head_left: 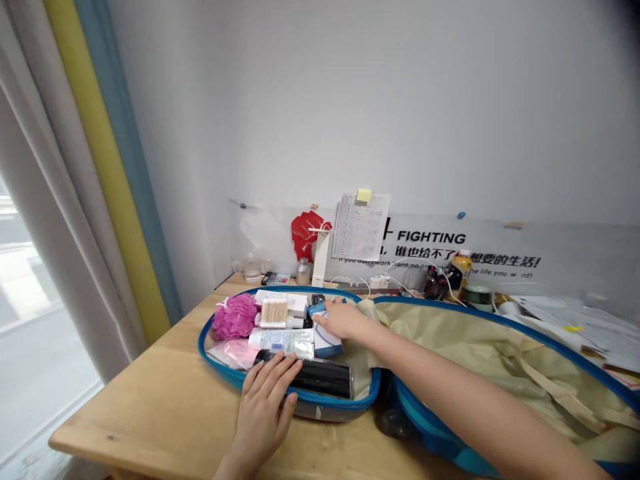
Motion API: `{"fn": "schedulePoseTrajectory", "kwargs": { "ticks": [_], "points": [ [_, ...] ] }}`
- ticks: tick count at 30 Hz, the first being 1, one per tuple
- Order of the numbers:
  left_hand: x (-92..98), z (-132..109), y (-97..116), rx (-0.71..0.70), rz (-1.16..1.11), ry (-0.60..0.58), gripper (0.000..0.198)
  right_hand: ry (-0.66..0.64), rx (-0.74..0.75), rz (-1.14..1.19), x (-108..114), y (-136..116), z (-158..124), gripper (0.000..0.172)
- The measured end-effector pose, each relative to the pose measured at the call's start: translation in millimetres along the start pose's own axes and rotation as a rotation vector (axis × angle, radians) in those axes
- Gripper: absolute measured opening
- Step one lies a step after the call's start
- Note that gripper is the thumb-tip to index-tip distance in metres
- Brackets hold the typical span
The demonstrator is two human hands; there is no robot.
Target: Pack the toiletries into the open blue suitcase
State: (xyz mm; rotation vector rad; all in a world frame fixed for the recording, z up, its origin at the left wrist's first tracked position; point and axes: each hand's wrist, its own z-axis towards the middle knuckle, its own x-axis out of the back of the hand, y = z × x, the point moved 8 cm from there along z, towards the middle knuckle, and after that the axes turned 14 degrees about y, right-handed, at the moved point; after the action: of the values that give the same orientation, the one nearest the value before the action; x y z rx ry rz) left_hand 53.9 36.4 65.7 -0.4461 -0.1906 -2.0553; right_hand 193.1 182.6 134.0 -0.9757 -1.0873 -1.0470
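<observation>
An open blue-rimmed travel bag (325, 400) lies on the desk, packed with toiletries. My left hand (265, 407) lies over a black cylindrical flask (320, 377) at the bag's front edge, its fingers curled on top. My right hand (340, 320) reaches across from the right, its fingertips on a blue-and-white box (327, 343). Beside these are a pink bath puff (235, 318), a pack of cotton swabs (273, 312) and a white tube (280, 341). A pink plastic pouch (233, 355) sits at the left end.
The bag's beige-lined lid (480, 353) spreads to the right over the wooden desk (150, 417). Along the back stand a yellow-capped bottle (463, 267), cables and small jars. Papers lie at the right, and a curtain (65, 200) hangs at the left.
</observation>
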Motion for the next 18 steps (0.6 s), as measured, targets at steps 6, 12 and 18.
{"fn": "schedulePoseTrajectory", "kwargs": {
  "ticks": [6,12,18],
  "points": [
    [4.2,0,6,-0.079,0.041,0.05,0.047,0.073,0.032,0.047,61,62,-56,0.054],
    [8.1,1,14,-0.134,0.025,0.1,0.034,0.303,-0.073,0.151,58,195,-172,0.047],
    [9.5,5,23,-0.2,-0.068,0.101,0.031,0.667,-0.006,0.091,12,243,-254,0.029]
  ]
}}
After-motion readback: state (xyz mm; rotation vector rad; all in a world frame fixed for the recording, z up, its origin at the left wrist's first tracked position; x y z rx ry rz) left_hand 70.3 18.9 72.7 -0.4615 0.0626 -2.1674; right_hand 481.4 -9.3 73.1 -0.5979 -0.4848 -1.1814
